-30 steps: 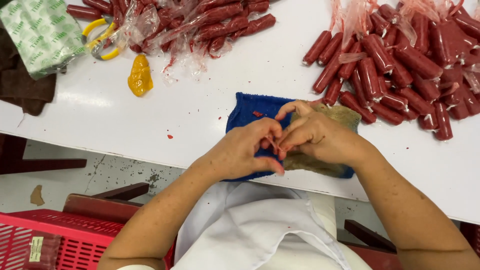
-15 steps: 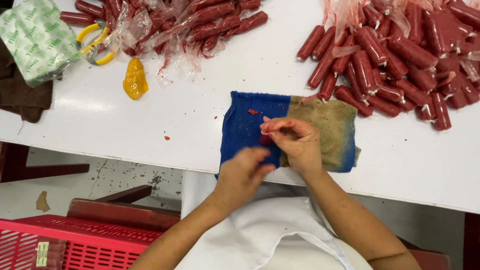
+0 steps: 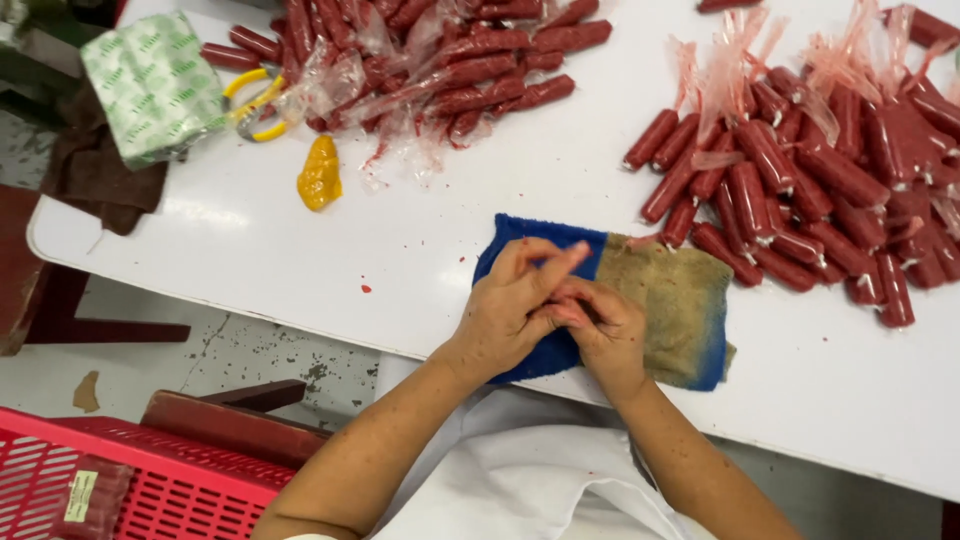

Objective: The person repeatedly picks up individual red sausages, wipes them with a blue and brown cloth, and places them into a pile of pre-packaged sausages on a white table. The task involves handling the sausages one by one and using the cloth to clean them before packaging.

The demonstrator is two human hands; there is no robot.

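Resting hands (image 3: 555, 310) over blue towel (image 3: 660, 300)

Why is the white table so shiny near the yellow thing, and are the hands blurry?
Head view: lamp glare makes pale bright patches on the table beside the yellow lump; the left hand and right hand look fairly sharp, only slightly soft at the fingertips.

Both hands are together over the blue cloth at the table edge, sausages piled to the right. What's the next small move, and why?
Probably a short reach with the right hand to the nearest sausage pile. Both it and the left hand are pressed together on the blue cloth, fingers rubbing, with no sausage visibly between them; anything small there is hidden. The closest sausages lie just past the cloth's far right corner.
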